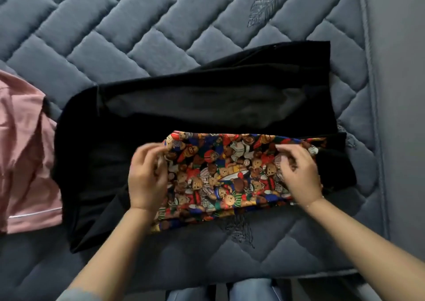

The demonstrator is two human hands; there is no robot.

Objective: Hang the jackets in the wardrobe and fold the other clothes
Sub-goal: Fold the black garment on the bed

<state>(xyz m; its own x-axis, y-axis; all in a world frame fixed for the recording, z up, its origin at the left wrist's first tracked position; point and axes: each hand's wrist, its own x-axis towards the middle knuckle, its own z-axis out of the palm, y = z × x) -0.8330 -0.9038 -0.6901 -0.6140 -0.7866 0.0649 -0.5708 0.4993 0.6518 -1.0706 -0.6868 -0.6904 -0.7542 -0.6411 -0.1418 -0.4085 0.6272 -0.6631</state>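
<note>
teddy-bear print cloth (220, 174), crowded with small bears in red, blue, green and cream, lies folded into a flat band on the black garment (207, 107). the left hand (147, 176) sits at the band's left end, fingers curled and pinching its upper corner; the right hand (299, 174) lies on the band's right end, fingers bent onto the fabric, though whether they pinch it i cannot tell. the black garment is matte, smooth and loosely spread on the grey-blue quilted mattress (161, 25), stitched in padded blocks. left of the black garment lies a pink satin piece (20, 153) with pale piping.
</note>
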